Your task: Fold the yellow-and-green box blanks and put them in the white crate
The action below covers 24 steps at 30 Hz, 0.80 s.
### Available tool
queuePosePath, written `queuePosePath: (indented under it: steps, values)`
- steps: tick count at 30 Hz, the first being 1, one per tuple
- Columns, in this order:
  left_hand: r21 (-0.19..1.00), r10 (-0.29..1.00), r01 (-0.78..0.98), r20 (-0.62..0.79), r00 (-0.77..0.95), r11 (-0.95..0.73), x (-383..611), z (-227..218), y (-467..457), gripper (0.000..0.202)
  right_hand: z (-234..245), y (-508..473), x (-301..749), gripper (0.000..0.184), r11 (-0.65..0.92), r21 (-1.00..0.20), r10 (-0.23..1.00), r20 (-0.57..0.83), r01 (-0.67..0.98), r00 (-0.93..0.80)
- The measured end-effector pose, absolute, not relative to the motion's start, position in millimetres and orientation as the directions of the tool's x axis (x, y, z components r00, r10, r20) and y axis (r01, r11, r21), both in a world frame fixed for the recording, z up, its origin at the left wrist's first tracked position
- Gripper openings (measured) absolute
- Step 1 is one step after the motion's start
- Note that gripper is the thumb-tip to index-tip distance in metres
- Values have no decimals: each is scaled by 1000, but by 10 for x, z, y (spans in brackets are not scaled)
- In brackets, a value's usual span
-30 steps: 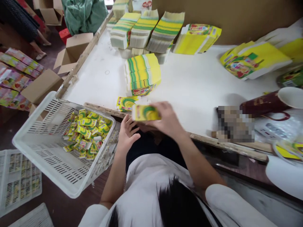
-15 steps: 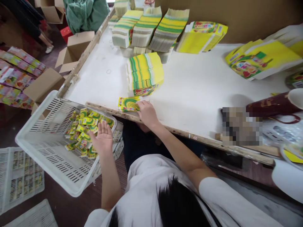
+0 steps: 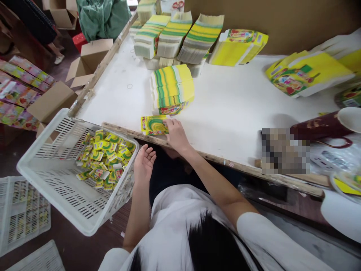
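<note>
My right hand (image 3: 175, 134) rests on the edge of a small flat yellow-green carton (image 3: 153, 125) that lies at the near edge of the white table (image 3: 231, 101); its fingers curl onto the carton. My left hand (image 3: 143, 164) hovers palm-up, fingers apart and empty, between the table edge and the white plastic crate (image 3: 53, 180). The crate holds several small folded yellow-green boxes (image 3: 105, 158). A fanned stack of flat yellow-green cartons (image 3: 172, 88) stands just behind the single carton.
More carton stacks (image 3: 180, 35) line the table's far side, with yellow packs (image 3: 306, 71) at right. A dark red mug (image 3: 324, 126) lies at the right edge. Cardboard boxes (image 3: 87, 56) and another crate (image 3: 24, 210) sit on the floor at left.
The yellow box my right hand held a second ago is gone from it; that hand went down to the flat carton. My left hand swung over the crate and came back beside the table edge.
</note>
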State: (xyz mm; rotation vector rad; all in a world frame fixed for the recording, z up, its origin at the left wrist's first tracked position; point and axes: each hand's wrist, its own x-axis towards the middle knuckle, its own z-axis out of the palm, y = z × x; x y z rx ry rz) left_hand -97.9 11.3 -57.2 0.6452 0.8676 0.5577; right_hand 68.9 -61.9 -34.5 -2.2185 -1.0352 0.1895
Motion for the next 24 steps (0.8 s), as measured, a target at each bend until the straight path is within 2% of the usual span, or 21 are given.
queuePosePath:
  steps: [3, 7, 9, 12, 15, 19, 24]
  values:
    - [778, 714, -202, -396, 577, 595, -952, -546, 39, 39, -269, -713, 558, 53, -388, -684, 727, 184, 617, 661]
    - [813, 811, -383, -174, 558, 438, -805, -447, -30, 46, -202, -821, 286, 60, -76, -848, 851, 219, 525, 477]
    - [808, 855, -449, -126, 503, 383, -735, -385, -19, 43, -176, -847, 172, 62, 20, -917, 895, 194, 398, 401]
    - [780, 902, -519, -128, 413, 348, -688, -296, 50, 42, -123, -876, 76, 64, 107, -987, 935, 140, 119, 325]
    - [738, 933, -589, -155, 325, 328, -691, -237, 112, 57, -89, -896, 26, 60, 139, -987, 967, 119, -77, 223]
    - [802, 946, -520, -164, 280, 293, -700, -273, 77, 74, -161, -866, -29, 57, 66, -994, 947, 35, -86, 319]
    - [847, 904, -418, -154, 398, 328, -729, -403, -47, 76, -245, -831, 5, 36, 65, -993, 849, 1, -103, 528]
